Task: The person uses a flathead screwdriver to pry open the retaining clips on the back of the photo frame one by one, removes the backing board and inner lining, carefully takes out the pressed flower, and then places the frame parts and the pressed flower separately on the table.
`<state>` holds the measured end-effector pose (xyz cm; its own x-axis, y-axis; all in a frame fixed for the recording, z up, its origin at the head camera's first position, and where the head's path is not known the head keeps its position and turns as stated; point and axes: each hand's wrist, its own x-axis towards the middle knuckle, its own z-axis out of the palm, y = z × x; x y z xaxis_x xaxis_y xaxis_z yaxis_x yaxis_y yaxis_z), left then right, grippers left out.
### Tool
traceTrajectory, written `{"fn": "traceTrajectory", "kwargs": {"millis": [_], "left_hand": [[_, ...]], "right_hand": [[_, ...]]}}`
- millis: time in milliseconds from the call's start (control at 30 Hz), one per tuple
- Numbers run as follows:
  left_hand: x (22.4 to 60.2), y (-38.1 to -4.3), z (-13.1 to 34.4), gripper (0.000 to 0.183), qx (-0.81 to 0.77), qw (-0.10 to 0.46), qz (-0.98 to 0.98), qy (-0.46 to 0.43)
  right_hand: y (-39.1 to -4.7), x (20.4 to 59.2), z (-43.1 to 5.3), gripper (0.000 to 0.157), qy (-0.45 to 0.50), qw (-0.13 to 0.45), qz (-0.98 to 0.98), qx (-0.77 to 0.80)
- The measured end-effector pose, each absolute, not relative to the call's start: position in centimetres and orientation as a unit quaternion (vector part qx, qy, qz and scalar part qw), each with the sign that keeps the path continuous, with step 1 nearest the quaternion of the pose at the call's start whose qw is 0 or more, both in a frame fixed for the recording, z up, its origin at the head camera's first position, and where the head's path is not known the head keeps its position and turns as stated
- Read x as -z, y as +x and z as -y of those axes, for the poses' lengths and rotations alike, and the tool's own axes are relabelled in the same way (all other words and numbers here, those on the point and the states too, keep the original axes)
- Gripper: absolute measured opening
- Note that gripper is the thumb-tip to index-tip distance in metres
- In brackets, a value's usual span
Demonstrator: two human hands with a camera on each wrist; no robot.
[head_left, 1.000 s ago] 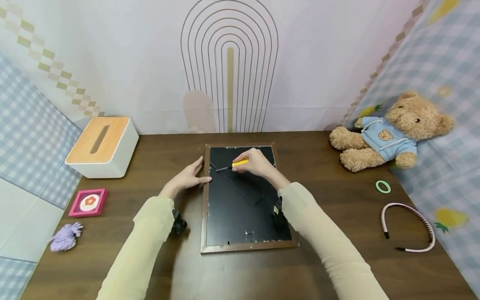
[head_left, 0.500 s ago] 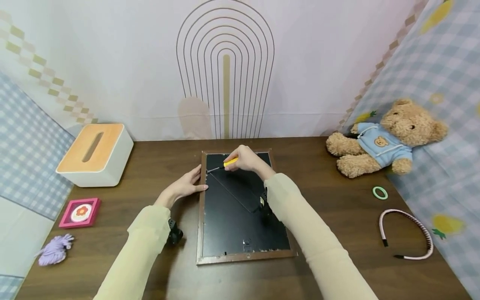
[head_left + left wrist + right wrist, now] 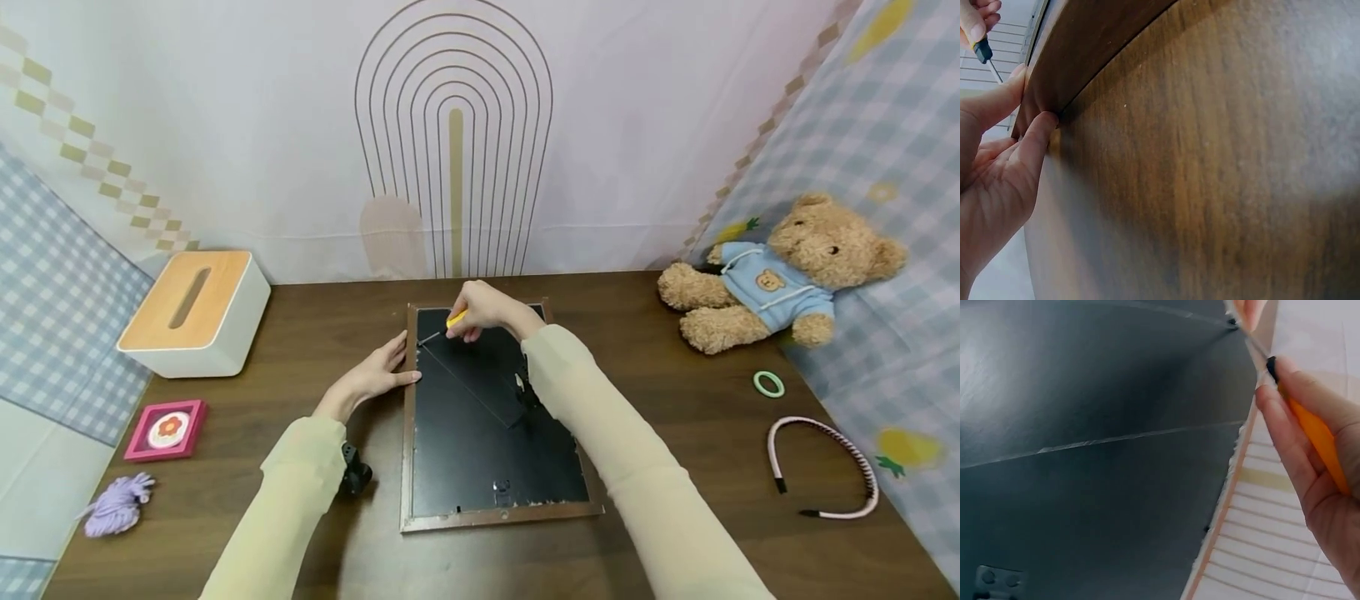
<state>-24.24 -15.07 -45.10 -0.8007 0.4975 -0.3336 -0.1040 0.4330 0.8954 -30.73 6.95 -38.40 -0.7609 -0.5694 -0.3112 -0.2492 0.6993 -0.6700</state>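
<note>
A brown picture frame (image 3: 504,516) lies face down on the table, its black backing board (image 3: 465,467) upward. My right hand (image 3: 486,307) grips a screwdriver (image 3: 455,319) with a yellow handle (image 3: 1317,434) and a thin metal shaft. In the right wrist view the shaft reaches a small dark tab (image 3: 1232,324) at the board's edge; in the head view this is on the upper left side. My left hand (image 3: 371,379) rests against the frame's left side. In the left wrist view its thumb (image 3: 1007,100) lies along the upper edge and a fingertip touches the side wall.
At left stand a white tissue box (image 3: 247,321) with a wooden lid, a pink square box (image 3: 142,437) and purple yarn (image 3: 116,506). At right are a teddy bear (image 3: 776,279), a green ring (image 3: 759,386) and a headband (image 3: 855,454). A patterned cloth (image 3: 300,167) hangs behind.
The right hand has brought the screwdriver left, from over the board to its upper left edge, and its fingers have turned on the handle. The left hand stays at the frame's side.
</note>
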Motion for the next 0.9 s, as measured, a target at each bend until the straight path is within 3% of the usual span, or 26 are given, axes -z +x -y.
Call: {"fn": "traceTrajectory", "kwargs": {"millis": [567, 900], "left_hand": [[44.9, -24.1, 15.6, 0.084, -0.519, 0.289, -0.796, 0.115], [45.2, -24.7, 14.8, 0.084, -0.524, 0.292, -0.791, 0.12]], "right_hand": [[-31.3, 38.9, -6.2, 0.021, -0.276, 0.285, -0.876, 0.273], [-30.0, 36.8, -4.6, 0.016, -0.314, 0.216, -0.9, 0.215]]}}
